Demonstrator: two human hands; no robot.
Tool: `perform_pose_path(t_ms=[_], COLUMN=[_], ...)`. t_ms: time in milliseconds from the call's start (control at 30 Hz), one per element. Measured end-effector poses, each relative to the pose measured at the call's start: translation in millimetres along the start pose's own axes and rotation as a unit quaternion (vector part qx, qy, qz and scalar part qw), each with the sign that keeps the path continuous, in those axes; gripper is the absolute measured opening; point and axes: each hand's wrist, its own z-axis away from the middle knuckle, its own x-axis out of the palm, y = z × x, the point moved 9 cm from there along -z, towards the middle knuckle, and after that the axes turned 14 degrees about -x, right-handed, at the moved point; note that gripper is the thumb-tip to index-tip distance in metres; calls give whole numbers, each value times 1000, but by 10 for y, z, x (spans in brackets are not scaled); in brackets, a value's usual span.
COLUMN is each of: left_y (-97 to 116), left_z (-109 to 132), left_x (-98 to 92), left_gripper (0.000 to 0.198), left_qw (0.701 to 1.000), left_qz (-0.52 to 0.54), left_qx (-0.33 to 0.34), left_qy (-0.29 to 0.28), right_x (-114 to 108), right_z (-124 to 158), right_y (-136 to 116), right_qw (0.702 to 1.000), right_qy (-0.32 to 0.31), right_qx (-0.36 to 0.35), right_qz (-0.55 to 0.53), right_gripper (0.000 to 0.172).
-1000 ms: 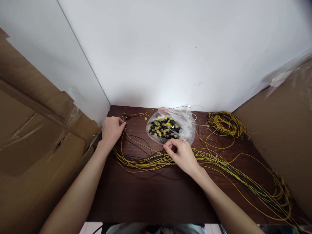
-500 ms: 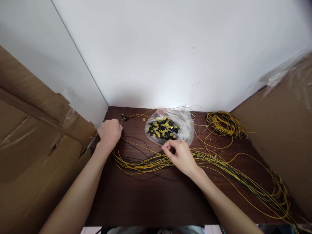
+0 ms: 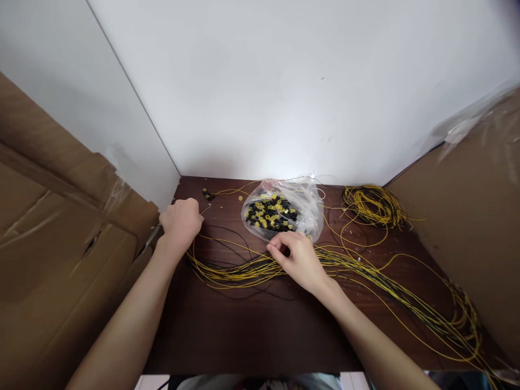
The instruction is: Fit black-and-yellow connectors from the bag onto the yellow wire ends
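Note:
My left hand (image 3: pixel 181 225) is closed at the left of the table, above the end of the wire bundle. A thin yellow wire (image 3: pixel 206 210) pokes out past its fingers, which seem to grip it; the fingertips are hidden. My right hand (image 3: pixel 299 257) hovers over the middle of the bundle with thumb and forefinger pinched; whatever lies between them is too small to name. Under it runs a long bundle of yellow and black wires (image 3: pixel 235 275). Just behind is a clear plastic bag (image 3: pixel 311 208) of small black parts with yellow transparent caps (image 3: pixel 270 214).
A coil of yellow and black wire (image 3: pixel 371 206) lies at the back right. A small black part (image 3: pixel 208 194) and a loose yellow cap (image 3: pixel 240 198) sit at the back left. Cardboard (image 3: pixel 60 233) stands left, more cardboard (image 3: pixel 467 195) right, and a white wall (image 3: pixel 260 92) behind.
My left hand has shifted slightly left, and a wire end now stands out beyond its fingers. My right hand has moved a touch left, still pinched.

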Motion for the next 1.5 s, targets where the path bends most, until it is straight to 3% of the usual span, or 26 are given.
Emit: perform_pose_path(t_ms=[367,533,667,867,1033,1133,1300,1500], left_y=[-13,15,51,155,279,326,326,391], left_z=[-21,-17,-20,-11,78,102,94,82], left_x=[9,-106,-214,-135,-89,-66,-66,89], left_gripper=[24,19,13,4,6,8,7,14], left_qw=[999,988,953,861,817,801,801,772], left_qz=[39,144,287,491,548,565,566,599], left_qx=[17,31,69,129,167,181,191,160], left_qy=[21,46,61,-24,-67,-78,-51,-142], right_x=[148,162,144,10,-128,-208,-291,-338], right_z=[-1,5,2,-7,10,31,44,68], right_y=[-150,-130,-119,-78,-29,-1,-5,-4], right_qw=[994,994,995,999,997,992,984,981], right_qy=[-47,-48,-43,6,77,123,164,184], right_qx=[-76,-78,-71,-42,-16,5,11,19], right_qz=[59,62,52,21,-19,-41,-67,-66], right_gripper=[11,13,14,13,11,11,13,13])
